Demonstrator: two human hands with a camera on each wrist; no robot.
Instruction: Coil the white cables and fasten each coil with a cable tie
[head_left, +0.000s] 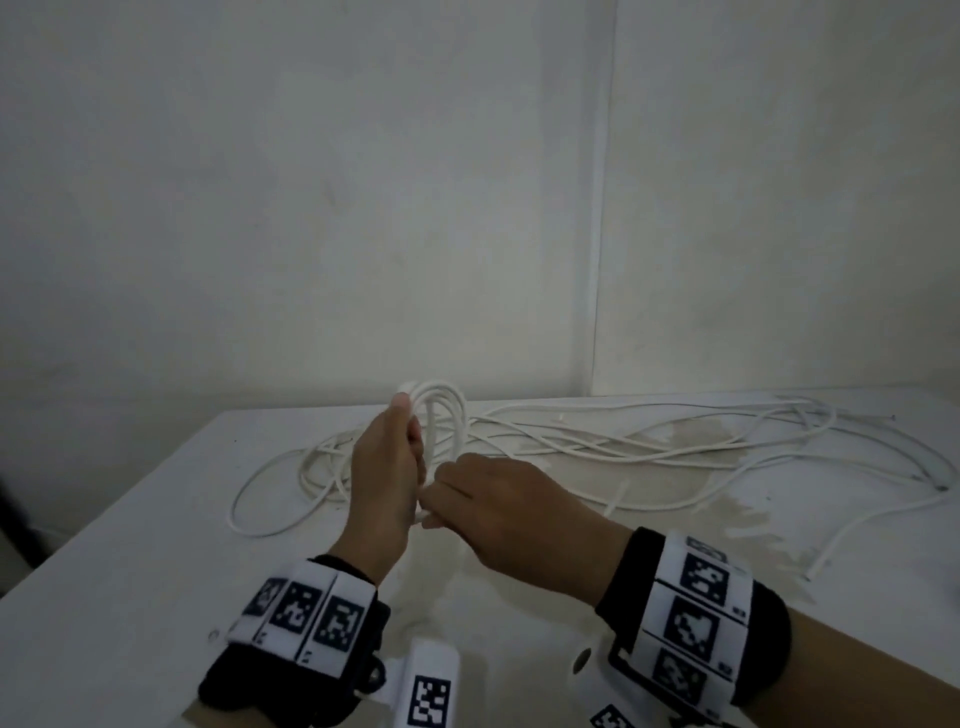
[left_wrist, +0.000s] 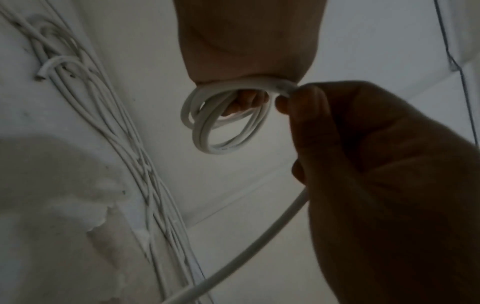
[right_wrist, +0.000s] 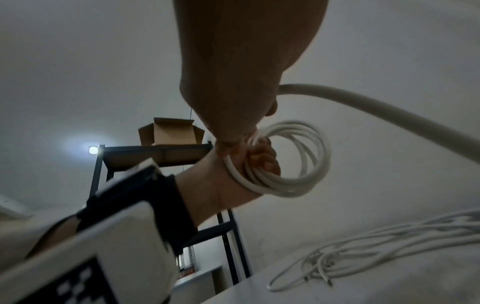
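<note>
My left hand stands upright over the table and grips a small coil of white cable of several loops. In the left wrist view the coil hangs below the palm. Right beside it, my right hand pinches the same cable at the bottom of the coil, and the free length trails down from it. In the right wrist view this length runs off to the right, next to the coil. More loose white cables lie tangled across the table behind my hands.
The white table stands in a wall corner, with its left edge slanting near my left arm. A short white strip lies among the cables; I cannot tell what it is. A dark metal shelf with an open cardboard box stands to the left.
</note>
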